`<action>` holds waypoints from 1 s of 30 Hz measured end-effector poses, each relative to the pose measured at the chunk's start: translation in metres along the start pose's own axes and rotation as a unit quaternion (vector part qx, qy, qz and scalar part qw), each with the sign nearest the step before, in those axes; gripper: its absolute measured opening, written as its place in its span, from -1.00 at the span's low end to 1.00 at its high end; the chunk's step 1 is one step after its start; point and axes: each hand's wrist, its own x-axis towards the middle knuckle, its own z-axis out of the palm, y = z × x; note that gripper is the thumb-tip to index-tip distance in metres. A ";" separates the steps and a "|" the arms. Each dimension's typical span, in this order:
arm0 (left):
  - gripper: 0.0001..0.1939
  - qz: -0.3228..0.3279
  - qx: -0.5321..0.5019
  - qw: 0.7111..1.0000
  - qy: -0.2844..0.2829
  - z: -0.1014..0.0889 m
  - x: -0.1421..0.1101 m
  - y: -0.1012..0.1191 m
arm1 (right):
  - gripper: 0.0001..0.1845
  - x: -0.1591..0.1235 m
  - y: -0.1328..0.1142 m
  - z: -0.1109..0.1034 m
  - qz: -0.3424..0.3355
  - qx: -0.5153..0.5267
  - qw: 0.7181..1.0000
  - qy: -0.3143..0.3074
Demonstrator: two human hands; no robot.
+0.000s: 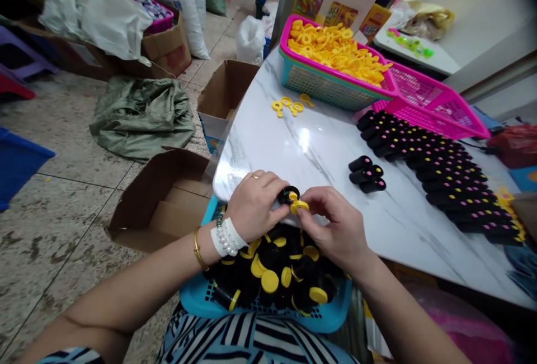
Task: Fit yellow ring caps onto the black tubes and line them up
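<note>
Above a blue basket (pixel 331 322), my left hand (pixel 255 202) is closed around a black tube (pixel 286 194), its open end turned toward my right hand (pixel 335 224). Between the thumb and fingers of that right hand is a yellow ring piece (pixel 299 206), held against the tube's mouth. Black tubes with yellow caps (pixel 269 281) fill the basket on my lap. A few yellow ring pieces (pixel 287 104) lie on the white marbled table (pixel 268 146). A small group of black tubes (pixel 367 175) rests on its side to the right of my hands.
At the table's back stands a pink-rimmed basket (pixel 388 87) heaped with yellow ring pieces. Many black tubes (pixel 444 179) lie in rows at the right, beside a pink basket (pixel 440 95). Open cardboard boxes (pixel 168 207) and a green sack (pixel 142 115) are on the floor at left.
</note>
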 end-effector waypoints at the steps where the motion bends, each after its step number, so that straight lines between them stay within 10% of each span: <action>1: -0.75 0.000 0.002 1.000 0.003 0.000 0.000 0.000 | -0.78 -0.002 0.000 0.002 -0.018 -0.013 1.000 0.000; 7: -0.76 -0.005 -0.001 1.000 0.010 0.002 -0.001 0.000 | -0.68 -0.010 -0.012 0.006 -0.107 -0.083 0.988 -0.075; 17: -0.76 -0.006 0.010 1.000 -0.002 0.000 0.000 -0.003 | -0.78 0.030 -0.005 -0.007 0.199 0.244 0.948 -0.049; 30: -0.78 -0.003 0.015 1.000 -0.005 0.001 0.001 -0.003 | -0.85 0.033 0.008 0.011 0.273 0.312 0.910 -0.006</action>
